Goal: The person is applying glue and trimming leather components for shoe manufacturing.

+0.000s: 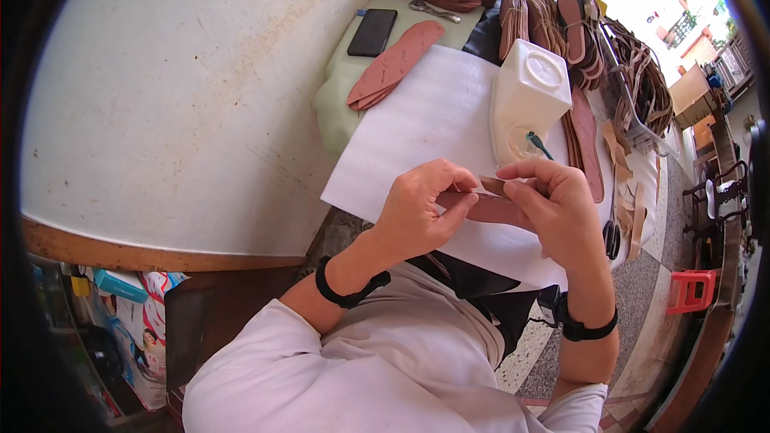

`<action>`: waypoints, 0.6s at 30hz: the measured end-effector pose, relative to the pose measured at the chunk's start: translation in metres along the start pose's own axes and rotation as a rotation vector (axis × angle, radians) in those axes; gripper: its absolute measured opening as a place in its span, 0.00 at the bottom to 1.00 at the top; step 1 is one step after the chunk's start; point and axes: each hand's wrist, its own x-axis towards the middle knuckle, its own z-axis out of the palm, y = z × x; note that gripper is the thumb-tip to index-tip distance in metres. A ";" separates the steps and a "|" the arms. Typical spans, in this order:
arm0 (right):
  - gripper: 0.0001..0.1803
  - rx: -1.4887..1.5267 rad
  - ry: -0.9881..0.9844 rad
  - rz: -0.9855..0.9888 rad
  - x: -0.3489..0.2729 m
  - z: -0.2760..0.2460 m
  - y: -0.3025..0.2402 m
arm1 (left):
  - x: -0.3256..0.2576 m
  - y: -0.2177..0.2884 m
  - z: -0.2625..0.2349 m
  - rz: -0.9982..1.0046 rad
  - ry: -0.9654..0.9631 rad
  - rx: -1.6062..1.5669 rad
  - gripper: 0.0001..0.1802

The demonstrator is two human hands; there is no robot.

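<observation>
— What do you have in your hands?

— Your left hand (417, 208) and right hand (553, 208) are both closed on a reddish-brown leather piece (489, 207), fingers pinching it from either end, just above the white paper sheet (433, 120) on the bench (184, 104).

— And around them?

— A white plastic jug (528, 96) stands just beyond your right hand. A black phone (372, 32) and a brown insole (397, 62) lie farther back. Scissors (613, 232) rest to your right.
</observation>
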 end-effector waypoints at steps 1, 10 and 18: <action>0.08 0.020 0.003 -0.003 0.000 0.001 0.002 | 0.000 -0.001 0.001 0.011 0.006 -0.003 0.10; 0.07 -0.005 -0.008 -0.015 0.000 0.001 0.004 | -0.001 0.001 0.003 -0.027 0.047 -0.024 0.06; 0.07 -0.022 -0.056 -0.003 0.002 -0.001 0.006 | -0.001 -0.001 0.004 -0.028 0.051 -0.006 0.05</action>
